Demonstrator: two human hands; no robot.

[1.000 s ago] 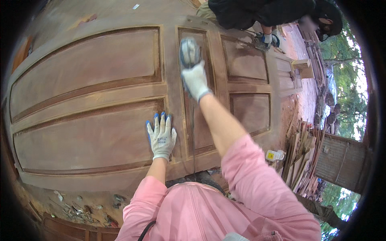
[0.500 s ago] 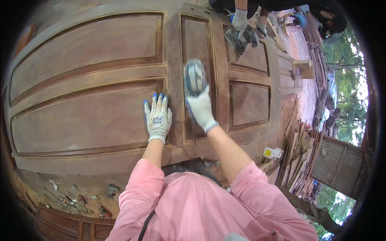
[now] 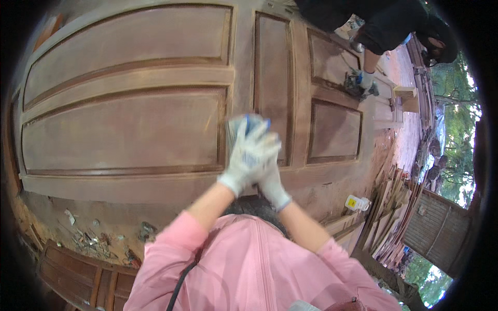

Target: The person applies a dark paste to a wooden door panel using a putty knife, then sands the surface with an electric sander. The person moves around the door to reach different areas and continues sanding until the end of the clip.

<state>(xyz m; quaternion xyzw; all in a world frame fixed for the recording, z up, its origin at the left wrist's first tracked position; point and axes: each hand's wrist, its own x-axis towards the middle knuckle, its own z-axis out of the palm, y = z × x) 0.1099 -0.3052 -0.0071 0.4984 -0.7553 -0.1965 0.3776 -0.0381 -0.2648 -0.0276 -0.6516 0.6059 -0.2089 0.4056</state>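
A dark-and-grey electric sander (image 3: 235,126) stands on the near part of the brown wooden panel door (image 3: 129,132), beside the narrow middle panel. Around its near end is my right hand (image 3: 268,173), in a white glove, gripping it. My left hand (image 3: 249,155), gloved in white with blue fingertips, lies across the sander and over part of my right hand. Its fingers reach forward and are slightly blurred. Between them, the hands hide most of the tool.
At the far right, a person in dark clothes (image 3: 386,26) leans over the door with another sander (image 3: 358,85). A white bottle (image 3: 357,203) and wooden strips (image 3: 381,215) are at the right. Debris (image 3: 91,241) and another panelled door (image 3: 78,274) lie at the lower left.
My right hand has drawn the sander nearer to me. My left hand has left the door surface and joined it. The other person's sander has moved right.
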